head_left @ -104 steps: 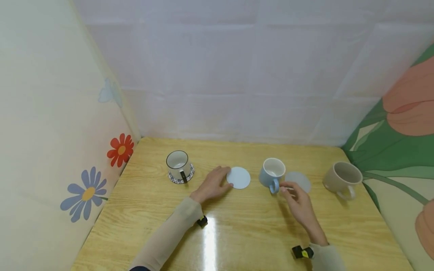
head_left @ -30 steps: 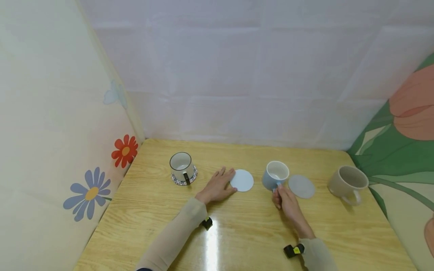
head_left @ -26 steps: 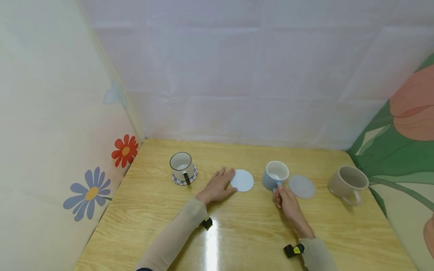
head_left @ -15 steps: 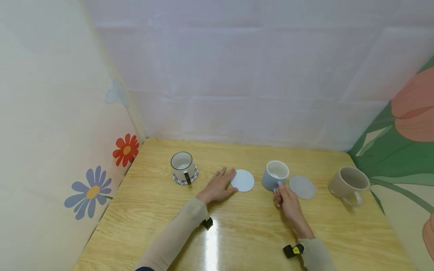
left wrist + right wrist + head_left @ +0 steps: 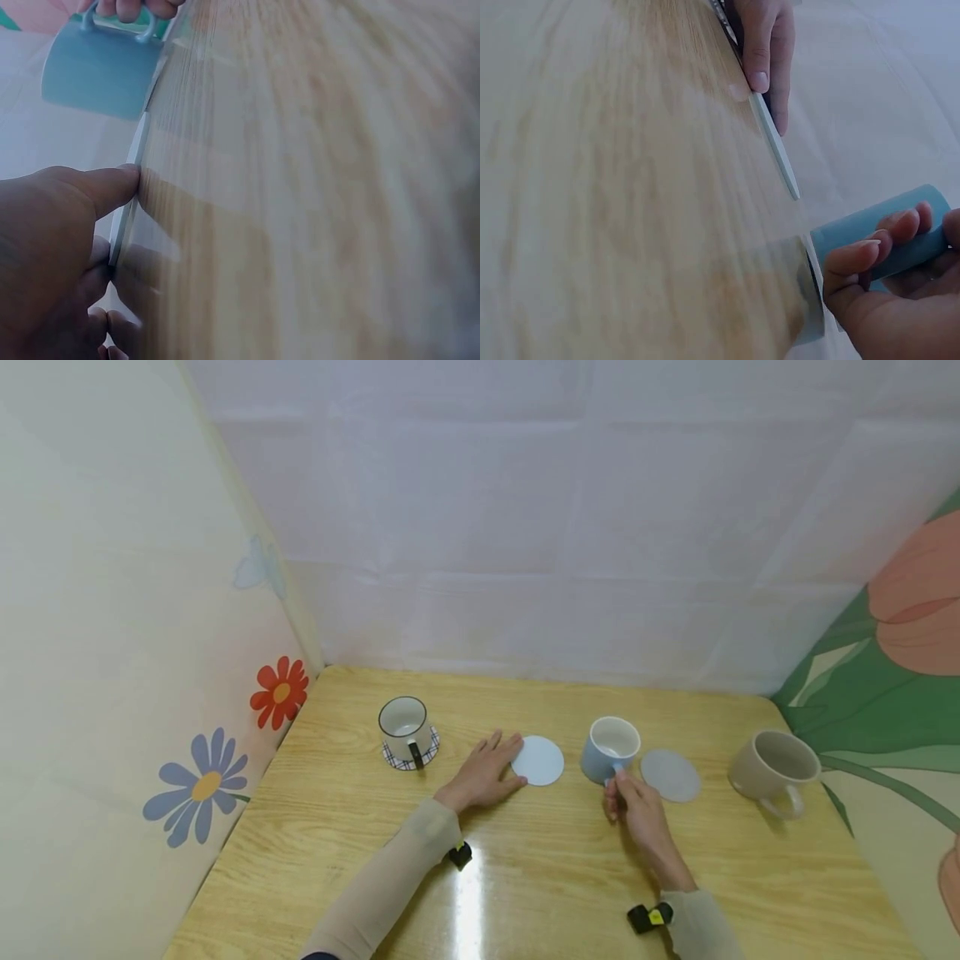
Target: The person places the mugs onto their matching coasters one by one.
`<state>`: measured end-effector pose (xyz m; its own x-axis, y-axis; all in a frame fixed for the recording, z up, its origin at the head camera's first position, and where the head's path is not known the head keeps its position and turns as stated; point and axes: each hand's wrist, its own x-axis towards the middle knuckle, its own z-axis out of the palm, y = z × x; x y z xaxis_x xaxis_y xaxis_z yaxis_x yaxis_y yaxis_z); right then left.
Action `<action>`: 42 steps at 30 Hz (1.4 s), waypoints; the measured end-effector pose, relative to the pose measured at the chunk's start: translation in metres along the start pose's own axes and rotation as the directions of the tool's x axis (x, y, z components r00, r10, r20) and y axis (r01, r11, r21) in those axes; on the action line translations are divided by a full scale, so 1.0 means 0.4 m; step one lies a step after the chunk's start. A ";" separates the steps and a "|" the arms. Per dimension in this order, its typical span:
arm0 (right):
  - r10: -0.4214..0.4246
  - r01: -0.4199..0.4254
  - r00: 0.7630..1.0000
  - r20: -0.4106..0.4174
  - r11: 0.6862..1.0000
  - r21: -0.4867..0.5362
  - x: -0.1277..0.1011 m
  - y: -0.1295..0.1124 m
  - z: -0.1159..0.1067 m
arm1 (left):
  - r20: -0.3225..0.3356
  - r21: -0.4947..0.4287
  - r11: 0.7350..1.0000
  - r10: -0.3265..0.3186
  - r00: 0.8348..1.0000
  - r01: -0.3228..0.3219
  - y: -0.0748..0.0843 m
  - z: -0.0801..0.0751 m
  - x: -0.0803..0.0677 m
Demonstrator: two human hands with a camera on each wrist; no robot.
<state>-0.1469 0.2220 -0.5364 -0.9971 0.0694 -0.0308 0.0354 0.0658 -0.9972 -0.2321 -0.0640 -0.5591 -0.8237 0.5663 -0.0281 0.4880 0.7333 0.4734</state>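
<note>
In the head view, a light blue mug (image 5: 598,763) with a white inside stands upright right of the middle. My right hand (image 5: 641,814) pinches its handle from the front. The left wrist view shows those fingers at the handle of the mug (image 5: 97,71). A pale round coaster (image 5: 538,762) lies flat just left of the mug. My left hand (image 5: 483,775) rests at that coaster's left edge, its thumb and fingers extended and touching the rim. Seen side-on from the right wrist, the coaster (image 5: 778,150) is thin, with the left thumb on its end.
A grey translucent coaster (image 5: 670,775) lies right of the blue mug. Further right stands a beige mug (image 5: 768,768). On the left, a white mug (image 5: 403,733) with black rim and handle sits on a checked coaster (image 5: 397,762). A pale cloth wall (image 5: 555,568) closes the back.
Since the oldest frame my right hand has gone from beside the blue mug's handle to gripping it. The left hand and the coaster keep their places, and the head view has shifted slightly.
</note>
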 end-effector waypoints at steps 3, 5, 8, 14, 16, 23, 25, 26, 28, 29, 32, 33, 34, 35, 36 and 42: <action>0.001 -0.001 1.000 -0.009 1.000 -0.008 -0.002 -0.001 -0.001 | 0.000 -0.005 1.000 -0.001 1.000 0.001 0.001 0.001 0.000; 0.005 -0.005 1.000 -0.016 1.000 -0.010 -0.004 -0.001 -0.001 | -0.002 -0.008 1.000 0.003 1.000 -0.003 -0.001 0.002 0.001; 0.010 -0.010 1.000 -0.022 1.000 -0.008 -0.006 -0.003 -0.003 | -0.007 -0.020 1.000 0.011 1.000 -0.011 -0.008 0.008 0.004; -0.030 0.028 0.999 -0.033 0.999 -0.046 -0.006 -0.012 -0.006 | -0.031 -0.071 0.997 0.029 0.999 -0.031 -0.031 0.030 0.014; -0.039 0.037 0.998 -0.039 0.998 -0.056 -0.007 -0.017 -0.006 | -0.041 -0.073 0.997 0.033 0.999 -0.036 -0.037 0.036 0.018; -0.039 0.038 0.998 -0.050 0.999 -0.022 -0.009 -0.033 0.001 | -0.040 -0.092 0.995 0.032 0.999 -0.035 -0.032 0.021 0.012; -0.033 0.033 0.998 -0.049 0.999 -0.002 -0.011 -0.036 0.003 | -0.053 -0.100 0.994 0.040 0.998 -0.046 -0.035 0.026 0.012; -0.031 0.032 0.998 -0.049 0.999 0.006 -0.012 -0.038 0.004 | -0.052 -0.103 0.994 0.042 0.998 -0.047 -0.032 0.023 0.011; -0.030 0.031 0.998 -0.047 0.999 0.019 -0.014 -0.040 0.006 | -0.048 -0.108 0.993 0.048 0.998 -0.053 -0.028 0.019 0.007; -0.031 0.032 0.998 -0.046 0.999 0.020 -0.015 -0.041 0.007 | -0.042 -0.111 0.992 0.047 0.998 -0.051 -0.025 0.015 0.005; -0.043 0.043 0.998 -0.039 0.999 0.015 -0.016 -0.044 0.008 | -0.042 -0.114 0.992 0.046 0.998 -0.051 -0.025 0.016 0.005; -0.047 0.048 0.998 -0.036 0.999 0.014 -0.017 -0.045 0.008 | -0.044 -0.113 0.992 0.046 0.998 -0.051 -0.027 0.018 0.006; -0.053 0.054 0.998 -0.030 0.998 0.016 -0.017 -0.046 0.009 | -0.045 -0.107 0.993 0.047 0.998 -0.051 -0.028 0.020 0.007; -0.058 0.059 0.998 -0.026 0.998 0.014 -0.018 -0.047 0.009 | -0.046 -0.103 0.993 0.045 0.998 -0.049 -0.029 0.022 0.008; -0.063 0.063 0.998 -0.019 0.998 0.016 -0.019 -0.048 0.009 | -0.048 -0.098 0.994 0.045 0.998 -0.049 -0.031 0.025 0.009; -0.098 0.098 0.995 0.017 0.995 0.021 -0.022 -0.056 0.010 | -0.043 -0.076 0.996 0.038 0.998 -0.041 -0.040 0.038 0.015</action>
<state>-0.1391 0.2160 -0.5142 -0.9967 0.0457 0.0664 -0.0641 0.0515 -0.9966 -0.2406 -0.0666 -0.5803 -0.8165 0.5767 0.0281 0.4980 0.6788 0.5397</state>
